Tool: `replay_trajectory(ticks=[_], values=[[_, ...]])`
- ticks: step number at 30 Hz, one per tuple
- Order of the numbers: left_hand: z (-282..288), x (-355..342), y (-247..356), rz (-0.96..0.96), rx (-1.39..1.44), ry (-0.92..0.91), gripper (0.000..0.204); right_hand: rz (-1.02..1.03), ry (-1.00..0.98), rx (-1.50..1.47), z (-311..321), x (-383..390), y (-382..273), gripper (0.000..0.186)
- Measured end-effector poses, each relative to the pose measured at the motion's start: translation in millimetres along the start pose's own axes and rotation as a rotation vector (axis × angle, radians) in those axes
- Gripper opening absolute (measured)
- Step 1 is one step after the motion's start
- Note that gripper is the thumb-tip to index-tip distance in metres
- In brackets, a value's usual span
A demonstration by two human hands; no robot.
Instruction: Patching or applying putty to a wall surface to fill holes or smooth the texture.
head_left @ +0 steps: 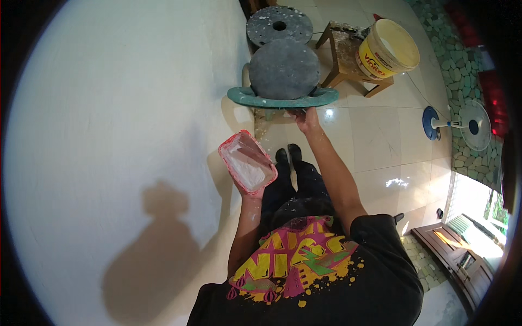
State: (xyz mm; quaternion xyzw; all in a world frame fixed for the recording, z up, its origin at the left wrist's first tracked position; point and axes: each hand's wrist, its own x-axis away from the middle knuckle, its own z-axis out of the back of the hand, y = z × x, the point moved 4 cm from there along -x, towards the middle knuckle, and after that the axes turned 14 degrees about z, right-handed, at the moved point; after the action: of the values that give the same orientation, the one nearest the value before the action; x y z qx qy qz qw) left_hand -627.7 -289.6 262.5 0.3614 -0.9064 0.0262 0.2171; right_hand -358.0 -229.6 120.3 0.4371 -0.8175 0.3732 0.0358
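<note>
In my left hand (249, 190) is a red-rimmed rectangular tub (247, 163) with white paste inside and a flat blade or divider along one side, partly hard to make out. My right hand (304, 119) grips the underside of a green, curved plastic rim (250, 99), which looks like a stool seat; some fingers are hidden beneath it. A grey round slab (284, 68) rests on or just behind that rim. Past it lies a speckled grey disc (277, 19) with a central hole.
A white wall (109, 98) fills the left side. Behind right stands a wooden stool (340, 46) with a yellow bucket (391, 46). A white fan (473, 126) is at the right on the tiled floor (375, 136). A brown door (454, 258) shows lower right.
</note>
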Motion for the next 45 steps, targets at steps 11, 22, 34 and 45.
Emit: replay_trajectory(ticks=[11, 22, 34, 45], values=[[-18.5, -30.7, 43.9, -0.022, -0.055, 0.052, 0.056, 0.101, 0.309, -0.072, 18.1, -3.0, 4.9, 0.044], [-11.7, -80.6, 95.6, 0.123, -0.113, 0.053, 0.058, 0.174, 0.374, 0.044, 53.1, 13.6, -3.6, 0.048], [106.8, -145.5, 122.3, 0.163, -0.067, 0.106, 0.065, 0.21, 0.409, 0.3, 226.7, -35.4, -3.0, 0.047], [54.9, -160.0, 136.5, 0.143, -0.091, 0.169, 0.056, 0.124, 0.318, 0.667, 376.7, -99.6, -198.6, 0.043]])
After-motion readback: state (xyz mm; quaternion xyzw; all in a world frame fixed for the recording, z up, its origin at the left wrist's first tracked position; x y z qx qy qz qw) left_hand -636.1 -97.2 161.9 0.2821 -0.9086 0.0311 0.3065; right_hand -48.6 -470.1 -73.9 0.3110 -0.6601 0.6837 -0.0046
